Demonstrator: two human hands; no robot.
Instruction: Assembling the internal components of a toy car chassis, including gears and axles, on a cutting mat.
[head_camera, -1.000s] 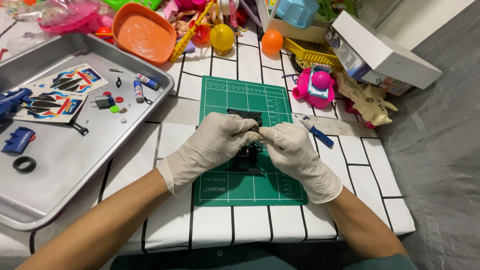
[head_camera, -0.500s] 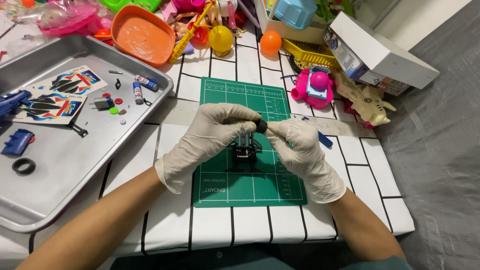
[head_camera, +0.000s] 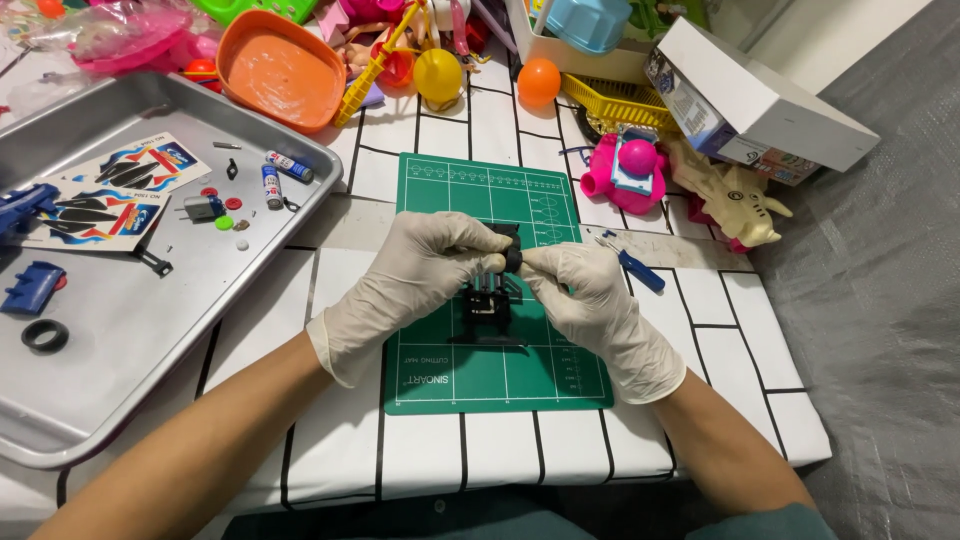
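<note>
both gloved hands shifted slightly lower vs. earlier frame. left hand (head_camera: 420, 275) & right hand (head_camera: 585, 290) pinch 1 black toy chassis (head_camera: 492, 295) over 1 green cutting mat (head_camera: 470, 190); 2 batteries (head_camera: 280, 175) in 1 metal tray (head_camera: 130, 330).

Both hands wear thin, cream-white disposable gloves, the left hand (head_camera: 420, 275) and the right hand (head_camera: 590, 300) alike. The cuffs wrinkle at the wrists. Forearms are bare; dark teal clothing shows at the near edge.
</note>
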